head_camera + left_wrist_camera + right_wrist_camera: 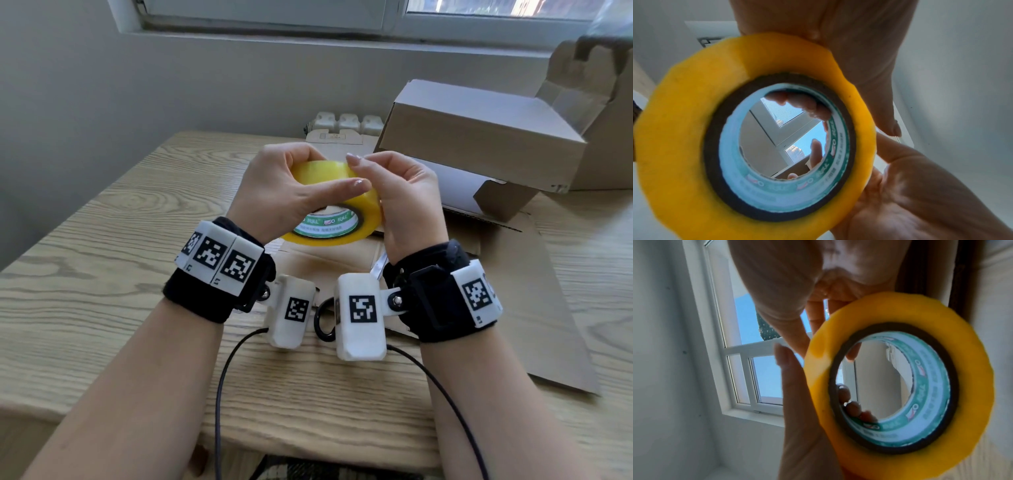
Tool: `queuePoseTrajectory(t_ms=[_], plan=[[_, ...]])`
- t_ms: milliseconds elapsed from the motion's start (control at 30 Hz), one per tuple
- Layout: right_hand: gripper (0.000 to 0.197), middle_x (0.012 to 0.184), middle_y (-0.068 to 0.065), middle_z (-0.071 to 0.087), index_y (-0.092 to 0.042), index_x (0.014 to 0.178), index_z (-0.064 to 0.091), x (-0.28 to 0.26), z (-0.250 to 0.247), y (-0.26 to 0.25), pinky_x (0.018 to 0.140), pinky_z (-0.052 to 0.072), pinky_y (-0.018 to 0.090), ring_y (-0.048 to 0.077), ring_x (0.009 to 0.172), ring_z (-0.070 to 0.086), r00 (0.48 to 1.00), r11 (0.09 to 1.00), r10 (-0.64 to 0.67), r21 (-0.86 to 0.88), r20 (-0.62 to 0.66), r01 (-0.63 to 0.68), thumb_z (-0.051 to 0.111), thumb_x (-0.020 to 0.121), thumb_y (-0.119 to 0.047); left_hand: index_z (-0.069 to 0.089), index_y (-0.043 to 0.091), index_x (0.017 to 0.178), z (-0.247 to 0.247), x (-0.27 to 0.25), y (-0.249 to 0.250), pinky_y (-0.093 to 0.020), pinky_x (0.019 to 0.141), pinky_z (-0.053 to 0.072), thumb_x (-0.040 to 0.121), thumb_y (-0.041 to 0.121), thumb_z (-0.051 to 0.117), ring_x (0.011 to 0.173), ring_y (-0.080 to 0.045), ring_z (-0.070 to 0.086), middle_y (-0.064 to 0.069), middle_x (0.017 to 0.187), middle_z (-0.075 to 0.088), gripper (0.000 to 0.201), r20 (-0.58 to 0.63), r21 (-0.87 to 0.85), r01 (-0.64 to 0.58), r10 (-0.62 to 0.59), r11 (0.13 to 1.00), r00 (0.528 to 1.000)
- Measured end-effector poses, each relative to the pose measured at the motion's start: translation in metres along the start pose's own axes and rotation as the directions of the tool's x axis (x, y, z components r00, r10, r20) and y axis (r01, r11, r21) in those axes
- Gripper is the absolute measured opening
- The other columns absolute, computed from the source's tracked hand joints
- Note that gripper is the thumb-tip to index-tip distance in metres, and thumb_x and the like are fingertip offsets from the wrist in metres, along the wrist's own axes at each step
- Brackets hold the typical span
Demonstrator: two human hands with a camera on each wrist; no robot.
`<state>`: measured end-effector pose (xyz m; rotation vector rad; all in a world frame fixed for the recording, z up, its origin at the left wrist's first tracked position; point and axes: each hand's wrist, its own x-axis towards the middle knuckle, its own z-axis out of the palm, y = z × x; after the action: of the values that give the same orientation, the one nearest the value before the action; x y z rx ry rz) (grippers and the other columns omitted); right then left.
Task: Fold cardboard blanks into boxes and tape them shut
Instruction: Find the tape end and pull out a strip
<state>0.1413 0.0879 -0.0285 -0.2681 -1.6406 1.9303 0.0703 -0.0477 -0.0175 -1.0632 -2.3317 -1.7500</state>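
While the left hand (287,186) grips the tape roll (337,209) above the near flat cardboard blank (342,260), the right hand (399,202), fingertips pinching at the roll's top right rim, sits nearer the tape's presumed loose end.

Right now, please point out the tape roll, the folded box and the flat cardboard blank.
tape roll (337,236): head view, yellow side.
folded box (479,150): head view, front wall.
flat cardboard blank (534,308): head view, bare right part.

Yellow tape roll (898,402) in both hands' grip, window (748,353) behind.
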Motion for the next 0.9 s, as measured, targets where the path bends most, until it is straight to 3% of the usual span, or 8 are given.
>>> queuePoseTrajectory(t_ms=[100, 267, 400, 467, 600, 733, 800, 900], plan=[[0.013, 0.073, 0.008, 0.064, -0.011, 0.073, 0.068, 0.0004, -0.0042, 0.0014, 0.063, 0.054, 0.034, 0.024, 0.068, 0.062, 0.999, 0.996, 0.036, 0.077, 0.038, -0.039, 0.076, 0.083, -0.01, 0.069, 0.021, 0.081, -0.0012, -0.0004, 0.0012, -0.021, 0.06, 0.051, 0.053, 0.061, 0.083, 0.064, -0.006, 0.065, 0.006, 0.072, 0.068, 0.05, 0.006, -0.001, 0.003, -0.003, 1.0, 1.0], [0.012, 0.073, 0.009, 0.068, -0.007, 0.082, 0.07, 0.0011, -0.0065, 0.0023, 0.056, 0.055, 0.031, 0.022, 0.061, 0.065, 0.987, 0.98, 0.126, 0.141, 0.1, -0.139, 0.075, 0.076, -0.016, 0.07, 0.02, 0.08, -0.0014, 0.002, -0.0047, -0.027, 0.062, 0.055, 0.049, 0.065, 0.084, 0.068, -0.012, 0.067, 0.001, 0.076, 0.071, 0.057, -0.008, 0.004, 0.006, -0.006, 1.0, 1.0], [0.01, 0.078, 0.009, 0.069, -0.008, 0.083, 0.071, 0.0026, -0.0065, 0.0028, 0.061, 0.056, 0.034, 0.023, 0.068, 0.066, 0.991, 0.988, 0.081, 0.123, 0.106, -0.094, 0.074, 0.078, -0.016, 0.07, 0.021, 0.079, -0.0019, 0.0029, -0.0054, -0.031, 0.064, 0.057, 0.046, 0.066, 0.082, 0.07, -0.013, 0.068, 0.001, 0.077, 0.071, 0.057, -0.013, -0.007, 0.007, -0.007, 1.0, 1.0], [0.007, 0.083, 0.01, 0.07, -0.01, 0.083, 0.072, 0.0039, -0.0052, 0.0051, 0.068, 0.057, 0.037, 0.025, 0.075, 0.065, 0.994, 0.993, 0.05, 0.099, 0.1, -0.06, 0.073, 0.081, -0.016, 0.07, 0.021, 0.079, -0.0023, 0.0029, -0.0048, -0.028, 0.063, 0.057, 0.045, 0.067, 0.081, 0.069, -0.009, 0.067, 0.003, 0.077, 0.07, 0.058, -0.022, -0.004, 0.004, -0.005, 1.0, 1.0], [0.005, 0.083, 0.008, 0.07, -0.01, 0.084, 0.072, 0.0044, -0.0035, 0.0065, 0.065, 0.055, 0.034, 0.022, 0.074, 0.066, 0.993, 0.996, 0.034, 0.073, 0.114, -0.043, 0.069, 0.088, -0.012, 0.07, 0.023, 0.079, -0.0036, 0.0036, -0.0053, -0.021, 0.06, 0.054, 0.044, 0.068, 0.08, 0.066, -0.005, 0.066, 0.006, 0.076, 0.069, 0.057, -0.021, -0.014, 0.019, -0.019, 1.0, 1.0], [0.005, 0.084, 0.004, 0.068, -0.012, 0.088, 0.068, 0.0038, -0.002, 0.005, 0.072, 0.055, 0.037, 0.019, 0.078, 0.064, 0.992, 0.989, -0.102, -0.098, 0.08, 0.109, 0.066, 0.093, -0.013, 0.069, 0.025, 0.077, -0.0032, 0.0043, -0.0044, -0.021, 0.06, 0.052, 0.045, 0.064, 0.088, 0.066, -0.004, 0.064, 0.009, 0.074, 0.068, 0.054, -0.044, -0.012, 0.003, -0.004, 1.0, 0.999], [0.007, 0.083, -0.003, 0.067, -0.02, 0.086, 0.066, 0.0053, -0.002, 0.0055, 0.076, 0.054, 0.041, 0.018, 0.081, 0.064, 0.971, 0.937, -0.226, -0.257, 0.075, 0.238, 0.068, 0.092, -0.021, 0.068, 0.025, 0.077, -0.004, 0.0042, -0.0033, -0.017, 0.06, 0.048, 0.046, 0.057, 0.088, 0.065, 0.0, 0.061, 0.012, 0.072, 0.066, 0.049, -0.061, -0.005, -0.026, 0.026, 1.0, 0.998], [0.012, 0.083, -0.011, 0.068, -0.031, 0.079, 0.063, 0.0055, -0.0028, 0.0029, 0.082, 0.054, 0.05, 0.021, 0.086, 0.067, 0.945, 0.858, -0.323, -0.406, 0.05, 0.315, 0.07, 0.087, -0.027, 0.069, 0.025, 0.079, -0.0066, 0.0044, -0.001, -0.014, 0.06, 0.047, 0.046, 0.048, 0.089, 0.066, 0.003, 0.061, 0.013, 0.073, 0.067, 0.045, -0.072, -0.026, -0.05, 0.048, 0.998, 0.996]])
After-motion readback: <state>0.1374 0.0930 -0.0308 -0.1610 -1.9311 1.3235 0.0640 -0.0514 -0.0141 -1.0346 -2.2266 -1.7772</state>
